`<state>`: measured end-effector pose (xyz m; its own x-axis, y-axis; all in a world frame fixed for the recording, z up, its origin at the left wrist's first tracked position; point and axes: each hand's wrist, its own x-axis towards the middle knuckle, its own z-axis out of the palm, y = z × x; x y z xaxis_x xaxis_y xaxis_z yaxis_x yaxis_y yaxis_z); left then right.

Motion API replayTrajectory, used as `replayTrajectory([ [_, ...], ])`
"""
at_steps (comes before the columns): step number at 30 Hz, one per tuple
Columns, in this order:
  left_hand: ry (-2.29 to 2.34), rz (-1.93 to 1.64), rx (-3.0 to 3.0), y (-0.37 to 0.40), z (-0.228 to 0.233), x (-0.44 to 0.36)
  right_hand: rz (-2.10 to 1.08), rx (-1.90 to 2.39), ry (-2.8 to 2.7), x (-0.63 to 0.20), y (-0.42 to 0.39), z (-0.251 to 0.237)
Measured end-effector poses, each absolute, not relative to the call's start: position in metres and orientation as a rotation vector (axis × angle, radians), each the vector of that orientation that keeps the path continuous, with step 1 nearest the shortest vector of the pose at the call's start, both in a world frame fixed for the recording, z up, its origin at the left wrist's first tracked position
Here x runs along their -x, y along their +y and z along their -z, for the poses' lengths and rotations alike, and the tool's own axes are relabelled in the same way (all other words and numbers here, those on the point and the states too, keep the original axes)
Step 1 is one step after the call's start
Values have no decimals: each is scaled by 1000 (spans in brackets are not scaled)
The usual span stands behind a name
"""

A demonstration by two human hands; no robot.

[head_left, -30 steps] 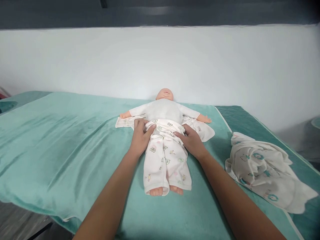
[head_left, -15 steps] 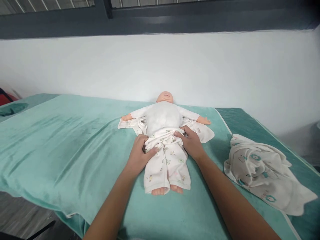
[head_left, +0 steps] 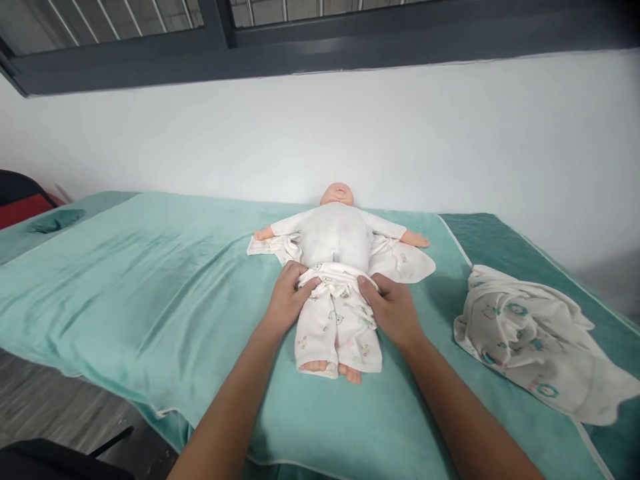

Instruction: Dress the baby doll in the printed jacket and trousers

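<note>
On the teal blanket (head_left: 150,280), near the far wall, lies a baby doll (head_left: 336,230) on its back, head toward the wall, arms stretched out to either side, bare feet pointing toward the viewer. Doll wears a white long-sleeved top and printed white trousers (head_left: 339,327); an opened printed garment (head_left: 400,260) is spread flat beneath its torso and shows at both sides.

Left hand (head_left: 289,300): at the doll's left-of-picture hip, fingers curled and pinching the trouser waistband, thumb on top of the cloth.

Right hand (head_left: 395,308): at the opposite hip, fingers closed on the same waistband, thumb pressed onto the fabric. Both forearms reach in from the lower edge of the picture, one on each side of the doll's legs.

Waistband sits at the doll's waist, just below the white top, bunched between the two hands.

Crumpled printed cloth (head_left: 530,340): on the right of the blanket, well apart from the doll, untouched.

Dark window frame (head_left: 320,40): above the white wall. Red and black object at the far left edge, unclear.
</note>
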<state>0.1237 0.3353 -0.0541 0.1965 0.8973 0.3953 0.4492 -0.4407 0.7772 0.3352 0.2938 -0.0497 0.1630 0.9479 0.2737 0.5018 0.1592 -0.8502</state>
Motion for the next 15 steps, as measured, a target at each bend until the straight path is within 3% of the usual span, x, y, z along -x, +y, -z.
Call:
replayTrajectory([
  [8,1286,-1246,-1923,338,53,-124,-676,1445,-1504,-335,307,54],
  [15,1279,-1231,-1912,315,46,-127,-494,1427,-1617,-339,322,61],
])
